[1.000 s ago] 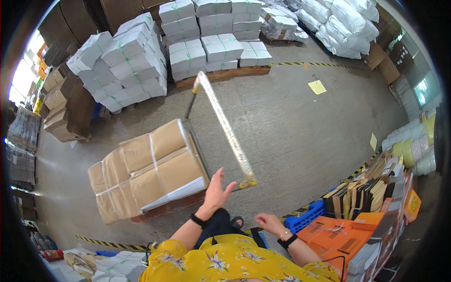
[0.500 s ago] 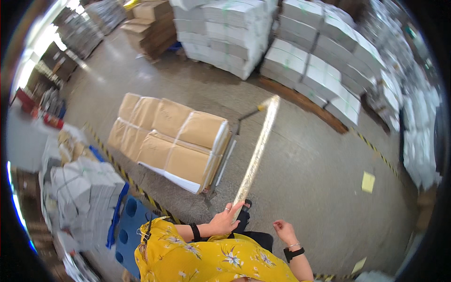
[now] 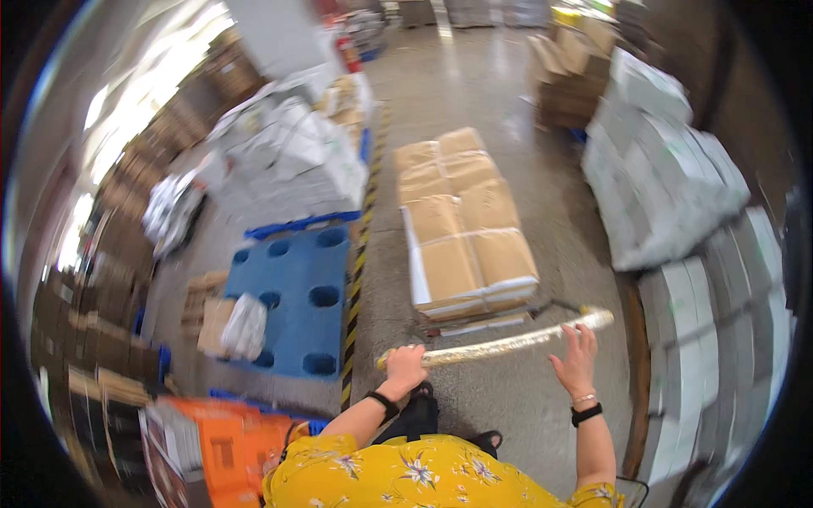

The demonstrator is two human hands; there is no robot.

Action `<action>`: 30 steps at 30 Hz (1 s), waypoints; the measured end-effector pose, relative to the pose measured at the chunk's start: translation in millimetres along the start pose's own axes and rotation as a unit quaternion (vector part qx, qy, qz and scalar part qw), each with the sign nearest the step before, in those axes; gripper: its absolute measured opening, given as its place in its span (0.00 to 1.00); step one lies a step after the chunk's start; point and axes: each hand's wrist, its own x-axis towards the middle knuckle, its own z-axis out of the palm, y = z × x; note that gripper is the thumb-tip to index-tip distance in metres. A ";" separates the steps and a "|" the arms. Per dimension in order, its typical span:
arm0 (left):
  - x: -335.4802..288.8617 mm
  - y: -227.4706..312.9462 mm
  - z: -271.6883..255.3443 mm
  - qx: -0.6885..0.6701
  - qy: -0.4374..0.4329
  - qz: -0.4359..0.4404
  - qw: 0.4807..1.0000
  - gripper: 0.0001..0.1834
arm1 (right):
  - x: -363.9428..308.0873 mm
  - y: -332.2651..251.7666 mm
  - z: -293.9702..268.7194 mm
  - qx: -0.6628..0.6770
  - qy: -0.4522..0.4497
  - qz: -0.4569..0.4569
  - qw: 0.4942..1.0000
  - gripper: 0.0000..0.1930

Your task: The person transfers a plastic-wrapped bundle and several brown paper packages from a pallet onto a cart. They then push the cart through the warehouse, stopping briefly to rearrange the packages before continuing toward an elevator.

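Observation:
A long push handle (image 3: pixel 487 349), wrapped in shiny pale-gold film, crosses in front of me at the near end of a loaded cart. My left hand (image 3: pixel 405 364) is closed around its left end. Near its right end my right hand (image 3: pixel 577 356) has its fingers spread, overlapping the handle; whether they touch it is unclear. Beyond it lie bundles wrapped in brown paper (image 3: pixel 470 241), tied with white straps and showing white sheets at the edges. They hide most of the cart under them.
Left of a black-and-yellow floor line (image 3: pixel 360 279) lies a blue plastic pallet (image 3: pixel 296 292). Behind it stands a wrapped white stack (image 3: pixel 288 182); an orange container (image 3: pixel 237 449) is near left. Tall white stacks (image 3: pixel 660 169) and grey-white bundles (image 3: pixel 711 339) line the right side.
My view has swung left, so the cart now lies ahead and the handle runs crosswise. My right hand has come from free air up to the handle; my left hand remains on it.

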 end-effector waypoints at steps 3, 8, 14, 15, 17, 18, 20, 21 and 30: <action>-1.8 -1.5 17.9 0.014 0.042 0.004 0.999 0.10 | 26.4 31.5 -12.8 -0.034 -0.064 -0.061 0.996 0.38; -10.3 -2.2 31.8 0.016 0.092 -0.004 0.996 0.10 | 55.5 106.1 39.1 -0.132 -0.226 -0.116 0.958 0.21; -3.5 -3.3 34.9 -0.003 0.126 0.017 0.992 0.09 | 85.9 131.8 51.1 -0.141 -0.334 -0.252 0.897 0.17; -0.6 -3.9 30.0 0.002 0.128 0.016 0.992 0.10 | 90.4 131.4 49.5 -0.145 -0.339 -0.247 0.896 0.17; 3.5 -9.4 22.9 -0.003 0.120 0.026 0.992 0.11 | 95.2 117.0 45.4 -0.127 -0.363 -0.228 0.894 0.15; 4.3 -13.8 18.3 0.002 0.129 0.019 0.991 0.11 | 101.2 106.8 44.4 -0.141 -0.358 -0.251 0.888 0.15; 11.9 -24.5 18.3 -0.005 0.134 0.026 0.991 0.11 | 104.3 101.6 51.5 -0.131 -0.339 -0.258 0.895 0.15; 16.1 -32.0 17.9 0.012 0.136 0.020 0.990 0.11 | 108.5 97.3 55.7 -0.113 -0.313 -0.283 0.900 0.15; 90.3 -116.7 -6.7 0.028 0.147 0.043 0.988 0.08 | 153.9 43.0 101.4 -0.057 -0.243 -0.291 0.924 0.13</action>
